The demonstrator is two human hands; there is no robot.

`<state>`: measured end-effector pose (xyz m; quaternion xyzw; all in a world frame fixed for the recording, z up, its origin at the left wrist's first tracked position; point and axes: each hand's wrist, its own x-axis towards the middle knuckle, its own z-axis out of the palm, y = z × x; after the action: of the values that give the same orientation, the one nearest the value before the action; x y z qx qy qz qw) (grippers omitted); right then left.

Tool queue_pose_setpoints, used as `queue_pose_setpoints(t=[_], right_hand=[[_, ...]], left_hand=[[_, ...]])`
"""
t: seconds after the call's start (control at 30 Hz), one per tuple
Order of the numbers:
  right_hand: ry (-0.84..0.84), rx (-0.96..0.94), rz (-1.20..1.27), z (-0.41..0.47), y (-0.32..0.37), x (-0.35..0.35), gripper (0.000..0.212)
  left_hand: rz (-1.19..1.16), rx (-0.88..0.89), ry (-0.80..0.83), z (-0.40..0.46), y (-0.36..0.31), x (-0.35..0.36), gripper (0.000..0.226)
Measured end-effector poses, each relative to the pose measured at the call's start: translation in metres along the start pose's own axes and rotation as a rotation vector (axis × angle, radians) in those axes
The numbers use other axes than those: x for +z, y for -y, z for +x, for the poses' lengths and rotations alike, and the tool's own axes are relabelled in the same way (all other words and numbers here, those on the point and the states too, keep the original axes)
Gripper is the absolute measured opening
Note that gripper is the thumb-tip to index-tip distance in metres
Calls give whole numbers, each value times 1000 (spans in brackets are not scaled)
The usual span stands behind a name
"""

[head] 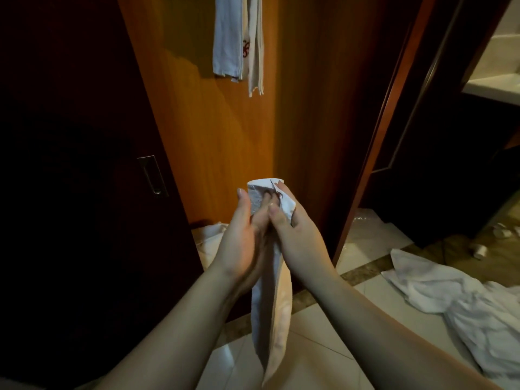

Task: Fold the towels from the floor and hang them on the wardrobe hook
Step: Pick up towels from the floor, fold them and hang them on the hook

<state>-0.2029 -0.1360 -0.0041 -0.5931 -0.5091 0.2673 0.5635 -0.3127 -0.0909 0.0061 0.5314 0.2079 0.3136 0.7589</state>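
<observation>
Hands (267,232) gripping long folded white terry towel (271,313), glossy wood wardrobe (225,130)

Single cam, head-mounted, wide-angle w/ edge distortion. Looks fwd + down, forearms run in from bottom edge. Both hands meet at frame centre, close range: left hand (239,237) and right hand (295,235) gripping a folded towel (271,305). Above the grip: wardrobe panel (225,130), hung towels (239,40) cut off by top edge. Right of and below the grip: tiled floor (371,237), loose towels (450,294). No 2nd view, so no overlap.
</observation>
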Motion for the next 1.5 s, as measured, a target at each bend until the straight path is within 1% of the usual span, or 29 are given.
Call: queue_pose_setpoints(t=[0.07, 0.17, 0.23, 0.3, 0.33, 0.37, 0.4, 0.43, 0.47, 0.5, 0.57, 0.63, 0.67, 0.73, 0.8, 0.87, 0.93, 0.97, 1.03, 1.07, 1.1, 1.13, 1.2, 1.23, 1.3, 1.37, 1.4, 1.43, 1.5], right_hand=[[-73, -4, 19, -2, -4, 0, 29], [-112, -16, -14, -1, -3, -7, 22], [-105, -33, -76, 7, 1, -19, 24], [-90, -37, -114, 16, 7, -35, 22], [-79, -38, -122, 21, 9, -43, 21], [-60, -37, -132, 24, 11, -49, 20], [-31, -32, -143, 27, 14, -53, 19], [2, -28, -150, 28, 16, -57, 19], [28, -24, -147, 29, 17, -60, 20], [44, -19, -133, 29, 17, -64, 22], [50, -14, -125, 29, 16, -72, 29], [66, -25, -166, 27, 13, -85, 29], [81, -33, -212, 26, 11, -93, 28], [108, -37, -317, 24, 5, -105, 25], [109, -25, -329, 22, -1, -116, 24], [75, -24, -290, 21, -4, -125, 27], [58, -29, -235, 21, -5, -131, 37], [56, -21, -205, 21, -6, -134, 44], [62, -8, -173, 21, -6, -137, 51], [65, -8, -166, 20, -6, -137, 52], [65, -9, -159, 20, -5, -137, 52], [60, -11, -152, 19, -5, -136, 52], [45, -20, -145, 18, -3, -133, 51], [38, -25, -144, 17, -2, -132, 51], [19, -29, -124, 17, 0, -129, 51], [-15, -24, -75, 18, 2, -130, 53], [-31, -23, -48, 19, 3, -130, 54], [-40, -25, -22, 20, 5, -132, 55], [-41, -36, 26, 22, 8, -133, 57]], left_hand=[[-39, -19, 61, 0, 1, -2, 86], [5, -20, 25, 4, 1, -3, 84], [164, 96, -114, 7, 1, -7, 68], [462, 280, -438, 11, -2, -20, 41], [617, 365, -543, 12, -6, -29, 31], [765, 399, -550, 14, -10, -38, 32], [895, 371, -482, 17, -14, -47, 43], [1003, 294, -393, 20, -19, -56, 54], [1115, 213, -317, 23, -23, -63, 60], [1242, 151, -252, 26, -27, -69, 55], [1505, 71, -145, 29, -35, -79, 28], [1688, 22, -66, 26, -44, -86, 18], [1743, 33, -43, 24, -50, -89, 17], [1819, 214, -7, 18, -61, -93, 18], [1810, 417, -3, 10, -73, -88, 19], [1742, 511, -42, 1, -83, -77, 18], [1667, 553, -104, -7, -87, -62, 21], [1622, 528, -140, -10, -89, -53, 27], [1579, 399, -203, -11, -93, -40, 48], [1609, 334, -216, -10, -96, -36, 56], [1659, 286, -213, -9, -99, -33, 56], [1711, 265, -198, -8, -102, -29, 47], [1813, 250, -156, -7, -106, -23, 18], [1851, 244, -145, -8, -107, -21, 11], [1921, 251, -168, -9, -110, -19, 12], [1993, 370, -205, -9, -114, -19, 11], [1969, 407, -187, -10, -115, -21, 11], [1863, 399, -149, -11, -116, -22, 14], [1448, 280, -91, -13, -115, -25, 17]])
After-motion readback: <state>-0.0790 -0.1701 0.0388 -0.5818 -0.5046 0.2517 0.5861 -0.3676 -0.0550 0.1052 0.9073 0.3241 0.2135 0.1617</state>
